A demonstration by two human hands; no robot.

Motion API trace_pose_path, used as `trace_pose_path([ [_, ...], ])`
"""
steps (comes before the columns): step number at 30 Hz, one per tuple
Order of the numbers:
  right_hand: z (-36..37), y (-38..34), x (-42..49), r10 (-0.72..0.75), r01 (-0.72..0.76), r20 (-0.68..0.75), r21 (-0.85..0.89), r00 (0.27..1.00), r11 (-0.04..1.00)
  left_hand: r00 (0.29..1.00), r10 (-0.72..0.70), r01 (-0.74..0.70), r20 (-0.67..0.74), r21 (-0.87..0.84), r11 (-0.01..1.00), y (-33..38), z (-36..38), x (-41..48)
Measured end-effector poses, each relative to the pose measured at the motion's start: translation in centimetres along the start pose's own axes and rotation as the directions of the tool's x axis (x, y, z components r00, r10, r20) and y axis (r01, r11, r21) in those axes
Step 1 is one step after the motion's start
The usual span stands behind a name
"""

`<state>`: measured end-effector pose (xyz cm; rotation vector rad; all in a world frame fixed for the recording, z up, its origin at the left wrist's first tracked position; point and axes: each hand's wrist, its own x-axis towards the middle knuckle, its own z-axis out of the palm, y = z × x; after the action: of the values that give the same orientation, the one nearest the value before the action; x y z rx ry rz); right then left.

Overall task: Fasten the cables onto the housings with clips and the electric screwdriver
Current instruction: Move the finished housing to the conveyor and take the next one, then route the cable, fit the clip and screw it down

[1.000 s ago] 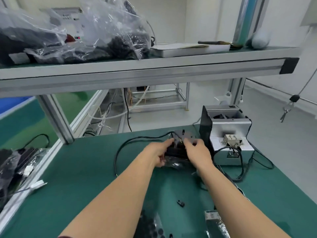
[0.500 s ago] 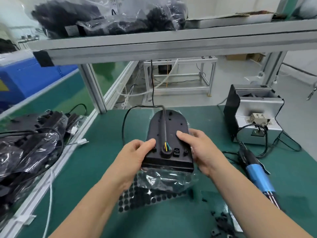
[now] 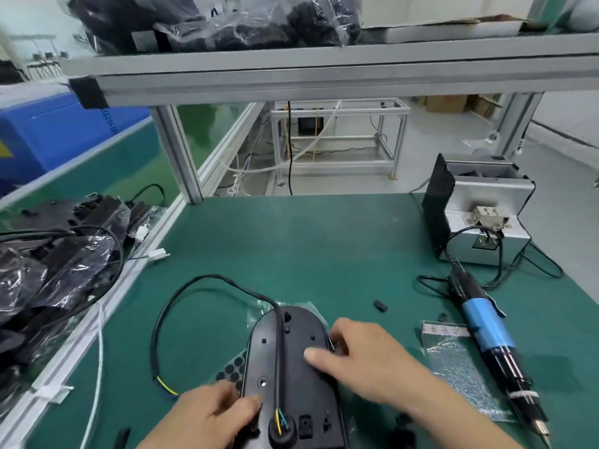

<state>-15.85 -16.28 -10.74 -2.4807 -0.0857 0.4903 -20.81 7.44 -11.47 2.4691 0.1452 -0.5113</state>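
Head view: black housing (image 3: 301, 380) on green bench (image 3: 291, 247), cable (image 3: 278, 351) along its channel, edges gripped by left hand (image 3: 207, 416) and right hand (image 3: 359, 361); positioning step, likely; next needs loose clip (image 3: 380, 306) and electric screwdriver (image 3: 485, 328), both right of housing.

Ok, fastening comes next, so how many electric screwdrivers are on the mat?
1: the electric screwdriver lies right of the housing, beside the foil bag. Others may lie outside the frame.

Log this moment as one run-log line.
left hand: grips housing near-left edge | right hand: grips housing right edge | cable: runs along housing top | electric screwdriver: on mat, untouched | clip: loose on mat
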Motion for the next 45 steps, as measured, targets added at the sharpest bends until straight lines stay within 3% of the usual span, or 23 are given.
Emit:
trace_pose_path([
  [2, -1.1, 0.1, 2.2, -0.041, 0.03, -0.149, -0.075, 0.988, 0.997, 0.994, 0.026, -0.049, 0.111, 0.215, 0.975, 0.2, -1.8, 0.4],
  [4, -2.3, 0.3, 5.0, -0.016, -0.002, -0.204, -0.089, 0.979, 0.996, 0.988, 0.122, -0.148, 0.095, 0.368, 0.918, 1.4, -3.7, 1.0],
  [7, -2.8, 0.2, 7.7, -0.003, -0.008, -0.053, -0.199, 0.999, 0.98, 0.967, 0.23, -0.17, -0.11, 0.395, 0.903, 3.4, -5.5, 4.0],
  [10, -2.7, 0.2, 8.4, -0.065, 0.074, 0.056, -0.181, 0.996, 0.981, 0.995, 0.105, -0.089, -0.001, 0.517, 0.851, 3.1, -5.9, 6.2],
  [13, -2.1, -0.5, 8.4, -0.082, 0.081, 0.053, 0.008, 0.995, 0.997, 0.993, -0.006, -0.053, 0.115, 0.504, 0.862, 1.0, -4.6, 5.9],
  [16, -1.1, -1.3, 8.1, -0.057, 0.058, 0.097, -0.001, 0.994, 0.998, 0.998, -0.034, 0.003, 0.056, 0.474, 0.88, 0.3, -2.8, 5.1],
  [19, -0.8, -1.8, 7.5, -0.069, 0.04, 0.187, 0.153, 0.98, 0.987, 0.998, -0.062, 0.047, 0.017, 0.459, 0.887, 0.4, -2.1, 4.2],
  [21, -0.7, -1.9, 7.3, -0.101, 0.076, 0.218, 0.12, 0.971, 0.99, 0.997, -0.076, 0.065, 0.004, 0.478, 0.876, 0.2, -2.1, 4.0],
  [24, -0.6, -1.4, 7.0, -0.123, 0.099, 0.223, 0.118, 0.967, 0.988, 0.999, -0.034, 0.032, -0.003, 0.442, 0.897, 0.2, -1.7, 3.7],
  [29, -1.3, 0.2, 6.6, -0.197, 0.124, 0.24, 0.29, 0.951, 0.949, 0.992, 0.012, 0.05, -0.125, 0.479, 0.876, -0.4, -0.4, 2.4],
  [35, -2.0, 0.4, 7.0, -0.258, 0.163, 0.269, 0.331, 0.928, 0.93, 0.998, -0.049, 0.054, -0.029, 0.259, 0.964, -1.7, -1.6, 3.0],
  [37, -2.6, 0.4, 7.1, -0.243, 0.151, 0.3, 0.298, 0.923, 0.943, 0.995, -0.03, 0.03, -0.093, -0.006, 1.0, -2.3, -2.5, 4.1],
  [40, -3.7, 0.2, 6.9, -0.18, 0.141, 0.344, 0.134, 0.922, 0.981, 0.989, -0.057, -0.002, -0.134, -0.405, 0.914, -2.4, -3.8, 5.4],
  [42, -3.7, -0.8, 6.7, -0.245, 0.258, 0.207, -0.038, 0.947, 0.965, 0.988, -0.068, -0.009, -0.142, -0.484, 0.875, -2.0, -4.0, 6.3],
  [43, -3.2, -1.8, 6.6, -0.358, 0.362, 0.08, -0.048, 0.93, 0.931, 0.985, -0.074, -0.016, -0.156, -0.508, 0.861, -1.8, -4.0, 6.7],
  [45, -1.7, -4.3, 6.2, -0.579, 0.585, -0.111, 0.019, 0.808, 0.811, 0.98, -0.085, -0.033, -0.179, -0.567, 0.823, -1.4, -3.8, 7.3],
])
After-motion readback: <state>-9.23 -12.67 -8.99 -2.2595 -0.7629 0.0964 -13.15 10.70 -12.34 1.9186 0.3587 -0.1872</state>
